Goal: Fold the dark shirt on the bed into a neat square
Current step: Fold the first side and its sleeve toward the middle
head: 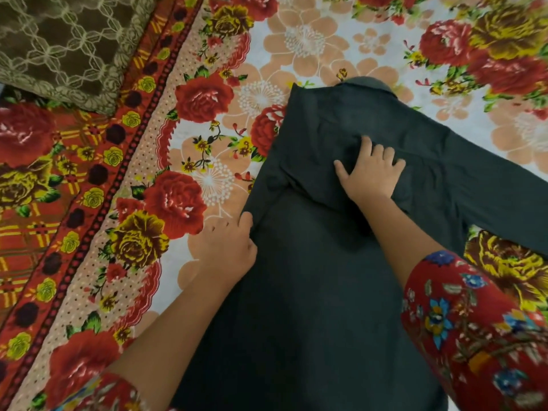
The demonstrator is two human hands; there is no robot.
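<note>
Pinching dark shirt (311, 292) edge, left hand (228, 247); right hand (370, 176) flat atop.

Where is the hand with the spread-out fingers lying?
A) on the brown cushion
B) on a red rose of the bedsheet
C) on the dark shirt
C: the right hand lies flat, fingers spread, on the middle of the dark shirt.

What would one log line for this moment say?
left hand grips dark shirt edge; right hand presses it flat; sleeve spread rightward
</note>
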